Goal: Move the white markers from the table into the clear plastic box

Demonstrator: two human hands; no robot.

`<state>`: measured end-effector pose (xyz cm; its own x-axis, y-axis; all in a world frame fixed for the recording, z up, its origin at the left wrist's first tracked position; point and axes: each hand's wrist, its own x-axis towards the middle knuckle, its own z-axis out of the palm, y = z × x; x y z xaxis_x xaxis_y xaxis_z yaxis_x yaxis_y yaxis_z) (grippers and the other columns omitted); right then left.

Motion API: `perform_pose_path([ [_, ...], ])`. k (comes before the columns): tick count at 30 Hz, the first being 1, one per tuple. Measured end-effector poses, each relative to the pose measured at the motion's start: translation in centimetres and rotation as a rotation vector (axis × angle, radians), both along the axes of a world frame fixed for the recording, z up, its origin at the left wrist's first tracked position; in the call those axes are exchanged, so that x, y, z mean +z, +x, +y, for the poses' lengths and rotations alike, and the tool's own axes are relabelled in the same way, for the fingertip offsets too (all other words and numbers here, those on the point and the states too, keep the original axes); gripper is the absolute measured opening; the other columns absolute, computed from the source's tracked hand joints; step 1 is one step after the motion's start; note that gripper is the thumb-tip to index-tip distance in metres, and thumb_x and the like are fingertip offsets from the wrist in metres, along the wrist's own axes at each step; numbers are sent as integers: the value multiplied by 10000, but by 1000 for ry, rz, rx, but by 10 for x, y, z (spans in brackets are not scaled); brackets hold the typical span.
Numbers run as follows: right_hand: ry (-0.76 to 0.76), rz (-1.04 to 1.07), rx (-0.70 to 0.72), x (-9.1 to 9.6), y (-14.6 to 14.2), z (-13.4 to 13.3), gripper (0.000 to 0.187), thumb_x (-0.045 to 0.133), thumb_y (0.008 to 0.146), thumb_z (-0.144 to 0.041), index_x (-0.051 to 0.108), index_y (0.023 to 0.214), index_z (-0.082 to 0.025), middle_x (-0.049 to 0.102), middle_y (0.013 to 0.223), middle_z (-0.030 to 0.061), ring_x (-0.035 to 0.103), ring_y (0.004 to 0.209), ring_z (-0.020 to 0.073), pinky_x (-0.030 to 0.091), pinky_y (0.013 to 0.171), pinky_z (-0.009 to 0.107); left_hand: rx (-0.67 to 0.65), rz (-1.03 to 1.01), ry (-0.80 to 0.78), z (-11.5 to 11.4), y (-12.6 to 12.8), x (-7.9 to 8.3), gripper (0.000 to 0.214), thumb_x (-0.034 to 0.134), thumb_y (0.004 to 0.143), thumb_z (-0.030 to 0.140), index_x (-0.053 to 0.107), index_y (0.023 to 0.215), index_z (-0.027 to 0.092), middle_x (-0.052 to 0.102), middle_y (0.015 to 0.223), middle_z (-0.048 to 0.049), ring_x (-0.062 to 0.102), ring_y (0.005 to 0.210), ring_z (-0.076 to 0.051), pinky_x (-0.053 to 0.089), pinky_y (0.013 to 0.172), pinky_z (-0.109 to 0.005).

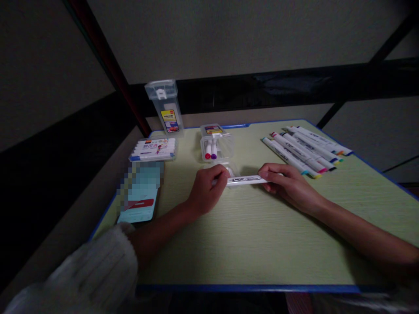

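Both my hands grip one white marker (246, 179) that lies level just above the light green table (248, 235). My left hand (208, 188) is closed round its left end. My right hand (288, 183) is closed round its right end. Just behind the marker stands a small clear plastic case (216, 146) holding a red-tipped and a purple-tipped marker. Several white markers with coloured ends (306, 150) lie side by side to the right of my right hand.
A flat pack of markers (153, 149) lies at the back left, with a tall clear box (165, 107) standing behind it. A phone (140, 194) with a lit screen lies near the left edge. Dark bars and a wall run behind the table.
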<state>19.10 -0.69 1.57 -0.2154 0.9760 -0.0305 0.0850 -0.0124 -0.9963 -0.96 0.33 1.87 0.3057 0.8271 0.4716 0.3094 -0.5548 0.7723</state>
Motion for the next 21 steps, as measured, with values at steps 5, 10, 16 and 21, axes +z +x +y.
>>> perform_pose_path([
  [5,11,-11,3,0,0,1,257,598,732,-370,527,587,-170,441,492,-24,345,459,93,205,437,265,-3,0,5,0,0,0,218,421,780,154,479,571,167,389,445,65,376,448,-73,291,460,-206],
  [10,22,-13,10,-1,0,1,260,590,742,-370,527,592,-168,439,493,-21,344,458,93,204,434,266,3,-2,4,0,0,0,213,423,777,151,478,573,169,392,443,65,381,449,-73,293,457,-203],
  [16,23,-5,16,-2,1,0,258,590,748,-373,529,600,-171,443,497,-22,347,462,93,205,433,265,2,1,10,0,0,0,217,425,781,151,476,571,171,391,440,66,381,446,-72,294,454,-202],
  [21,35,-23,16,-2,1,0,275,585,758,-385,525,596,-171,444,472,-25,337,438,88,194,418,261,9,2,2,0,0,0,214,422,777,150,477,571,171,388,434,68,382,445,-73,294,454,-201],
])
